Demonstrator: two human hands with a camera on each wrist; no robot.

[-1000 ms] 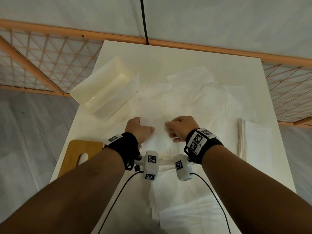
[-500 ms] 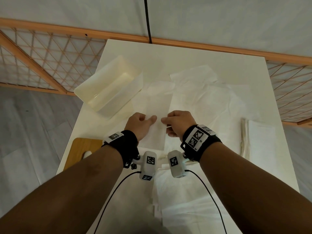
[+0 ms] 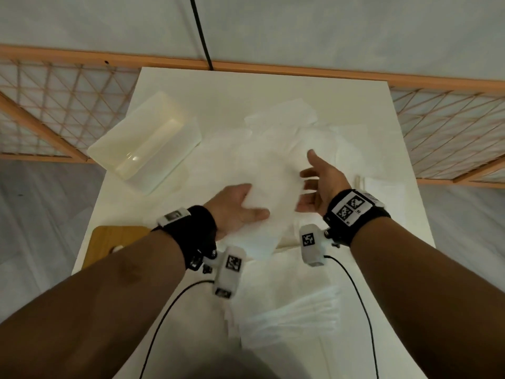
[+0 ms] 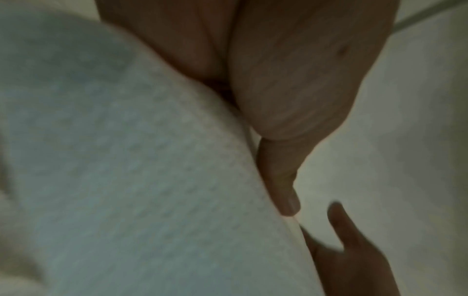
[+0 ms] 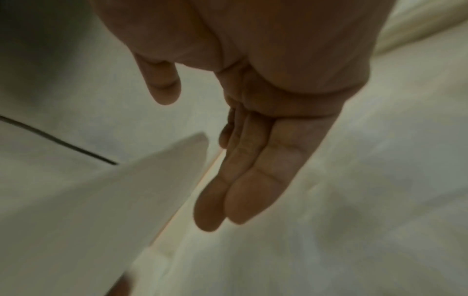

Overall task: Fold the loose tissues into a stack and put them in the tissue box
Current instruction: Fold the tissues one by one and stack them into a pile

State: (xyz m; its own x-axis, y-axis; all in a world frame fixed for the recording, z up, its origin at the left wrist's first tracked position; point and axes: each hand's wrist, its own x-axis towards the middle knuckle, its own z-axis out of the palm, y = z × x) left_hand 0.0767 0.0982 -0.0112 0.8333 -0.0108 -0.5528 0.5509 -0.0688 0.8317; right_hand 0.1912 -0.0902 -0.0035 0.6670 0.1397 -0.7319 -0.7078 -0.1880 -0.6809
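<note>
From the head view, your left hand (image 3: 240,212) pinches a folded tissue (image 3: 270,203) above the counter (image 3: 273,88); your right hand (image 3: 321,184) is released beside it. The left wrist view shows limp, featherlight sheet: likely tears, so grip the folded edge. Right wrist: fingers (image 5: 243,180) straight, empty.

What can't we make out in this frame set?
- Head: left hand's fingers, hidden under the held tissue.
- Head: tissue box contents, washed out.
- Head: folded stack, layer count too faint, partly behind right hand.
- Left wrist: motion blur; tissue fills the view.
</note>
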